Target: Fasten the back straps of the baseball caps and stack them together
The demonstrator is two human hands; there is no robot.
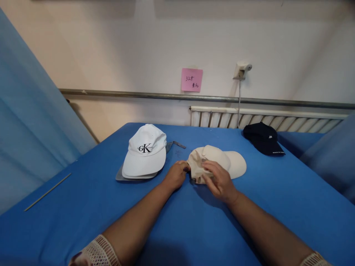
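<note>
A beige baseball cap lies in the middle of the blue-covered table, its brim pointing right. My left hand is closed on the cap's left edge, at the back opening. Over the near side of the crown is my right hand, fingers bent and slightly apart, touching the fabric; whether it grips the cloth is unclear. Left of my hands, a white cap with black "CK" lettering sits on top of other caps, with a grey brim showing beneath. A dark strap sticks out behind that stack.
A navy cap rests at the table's far right. On the left of the blue sheet lies a thin stick. Behind are a metal rail, a radiator and a plugged-in cable. A blue curtain hangs at left.
</note>
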